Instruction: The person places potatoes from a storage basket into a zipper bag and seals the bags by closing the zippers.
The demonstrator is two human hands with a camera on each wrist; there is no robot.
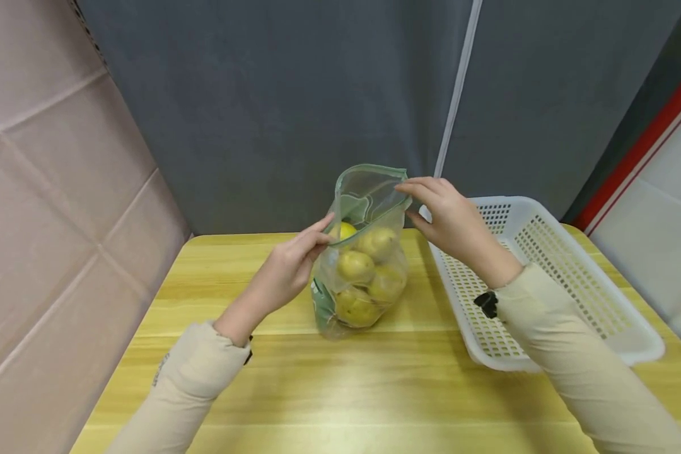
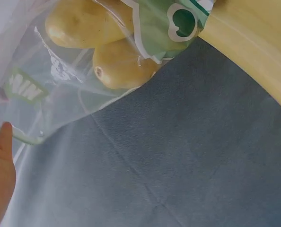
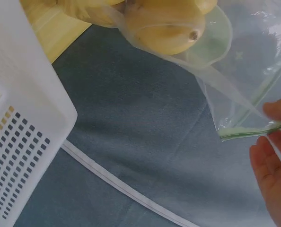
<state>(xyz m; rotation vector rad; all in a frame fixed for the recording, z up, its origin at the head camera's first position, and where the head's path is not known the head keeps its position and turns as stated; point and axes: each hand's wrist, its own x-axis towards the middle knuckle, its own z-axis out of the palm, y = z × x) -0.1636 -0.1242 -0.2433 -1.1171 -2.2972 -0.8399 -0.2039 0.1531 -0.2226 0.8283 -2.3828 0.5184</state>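
A clear zip bag [image 1: 369, 208] with a green zip strip and green print stands on the table, its mouth spread wide. Several yellow lemons [image 1: 355, 267] fill its lower part; they also show through the plastic in the left wrist view as lemons [image 2: 119, 64]. My left hand [image 1: 284, 268] pinches the left side of the bag's rim between thumb and fingers. At the opposite corner, my right hand [image 1: 445, 217] grips the rim. The right wrist view shows that hand [image 3: 275, 165] with thumb and fingertips at the green zip strip [image 3: 247, 132].
A white perforated plastic basket [image 1: 587, 277] sits on the right of the wooden table [image 1: 318, 391], under my right forearm. Behind the table hangs a dark grey curtain [image 1: 272, 113] with a pale strip. A padded pinkish wall [image 1: 62, 208] borders the left side.
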